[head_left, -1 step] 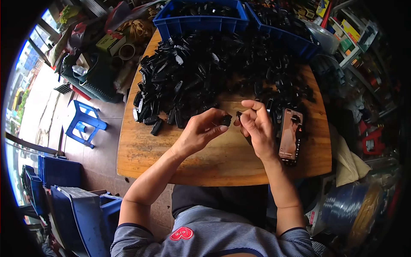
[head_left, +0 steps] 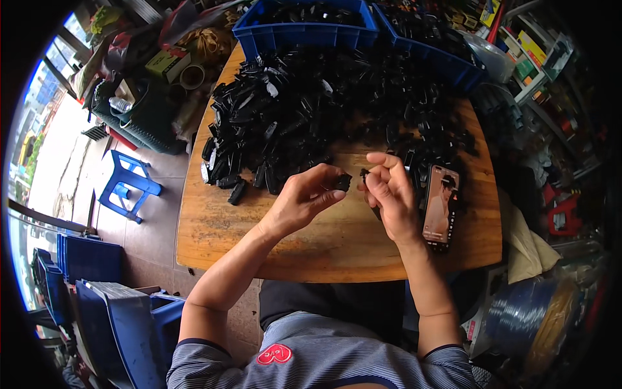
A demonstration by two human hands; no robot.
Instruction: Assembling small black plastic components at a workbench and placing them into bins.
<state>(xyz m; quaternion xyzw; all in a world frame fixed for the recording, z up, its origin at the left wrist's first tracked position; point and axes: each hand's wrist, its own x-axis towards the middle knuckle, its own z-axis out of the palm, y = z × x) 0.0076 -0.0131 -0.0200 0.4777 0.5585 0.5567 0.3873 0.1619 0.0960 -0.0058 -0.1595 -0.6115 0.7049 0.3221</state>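
Observation:
Over the near middle of the wooden table, my left hand point(head_left: 308, 194) is closed around a small black plastic piece point(head_left: 344, 182), whose end sticks out past thumb and fingers. A short gap away, my right hand point(head_left: 392, 196) pinches a tiny black part point(head_left: 364, 174) by the thumb tip, with one finger raised. What exactly these parts are is too small to tell. Beyond both hands spreads a large heap of similar black plastic pieces point(head_left: 285, 117), many of them glossy and elongated.
Two blue bins point(head_left: 304, 40) holding black pieces stand at the table's far side. A lit phone point(head_left: 440, 206) lies right of my right hand on the wooden table point(head_left: 311, 253). A blue stool point(head_left: 131, 185) stands on the floor at left; a wrapped spool point(head_left: 518, 311) sits lower right.

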